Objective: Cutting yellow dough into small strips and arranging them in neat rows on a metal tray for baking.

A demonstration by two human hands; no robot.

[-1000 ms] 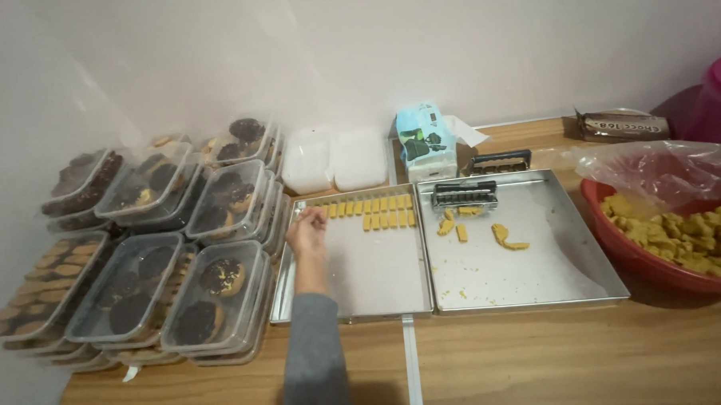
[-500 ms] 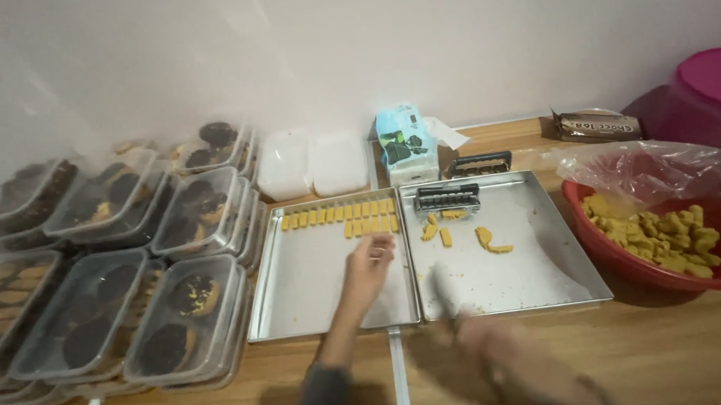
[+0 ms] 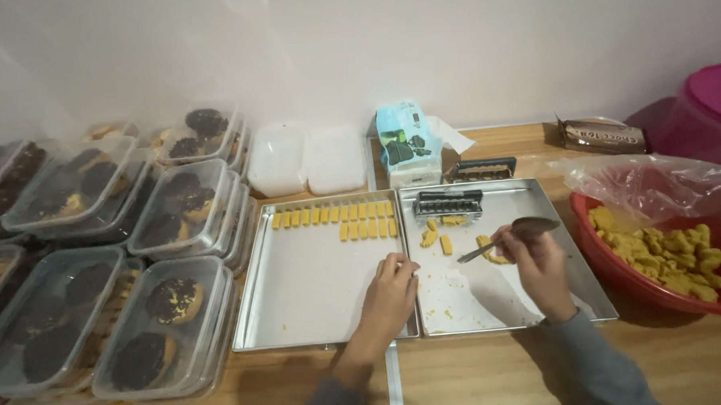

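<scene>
1. Now the right hand [image 3: 538, 264] grips a spoon [image 3: 509, 237] over the right tray [image 3: 556, 307], fingers closed around its handle, near loose yellow dough pieces [image 3: 438, 238].
2. Meanwhile the left hand [image 3: 389, 293] rests, fingers curled and empty, on the left tray [image 3: 300, 292] at its right rim.

two shallow trays of brushed, dull-shining metal, the left tray [image 3: 300, 300] and the right tray [image 3: 536, 200], sit side by side near the front edge of a matt wooden table [image 3: 702, 366] with visible grain. the right hand [image 3: 538, 264] holds a smooth metal spoon [image 3: 509, 236] over the right tray. soft, matt yellow dough pieces [image 3: 353, 221] line the left tray's far edge. along the table's left edge stand clear, glossy plastic boxes [image 3: 173, 313]. at the right edge, crinkled shiny plastic film [image 3: 648, 188] lines a glossy red plastic bowl [image 3: 667, 299].
</scene>
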